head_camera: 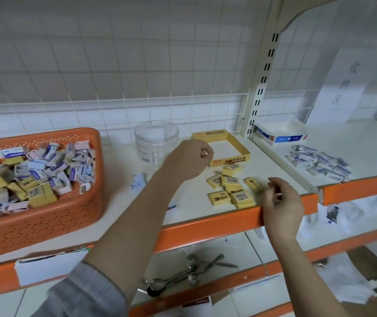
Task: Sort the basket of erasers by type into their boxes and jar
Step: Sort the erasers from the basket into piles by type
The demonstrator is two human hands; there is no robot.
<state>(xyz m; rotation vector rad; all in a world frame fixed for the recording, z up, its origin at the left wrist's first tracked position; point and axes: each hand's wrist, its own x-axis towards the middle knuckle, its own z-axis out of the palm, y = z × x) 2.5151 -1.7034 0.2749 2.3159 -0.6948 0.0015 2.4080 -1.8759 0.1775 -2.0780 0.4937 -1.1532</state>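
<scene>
The orange perforated plastic basket [45,216] runs off the frame's left edge; the left hand [188,160] hides the yellow cardboard box's [240,146] near-left corner.

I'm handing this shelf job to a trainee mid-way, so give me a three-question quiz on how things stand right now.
1. True or false: the yellow box already holds yellow erasers.
2. Which container stands between the orange basket and the yellow box?
A. a clear jar
B. a blue and white box
C. a metal tin
3. Fill in: the loose yellow erasers lie on the shelf just in front of the ____ box.

Key
1. False: its inside looks bare; the erasers lie outside it.
2. A: the clear jar, which looks empty.
3. Yellow. The left hand hovers above them near the box, and the right hand is at the shelf edge beside them.
</scene>
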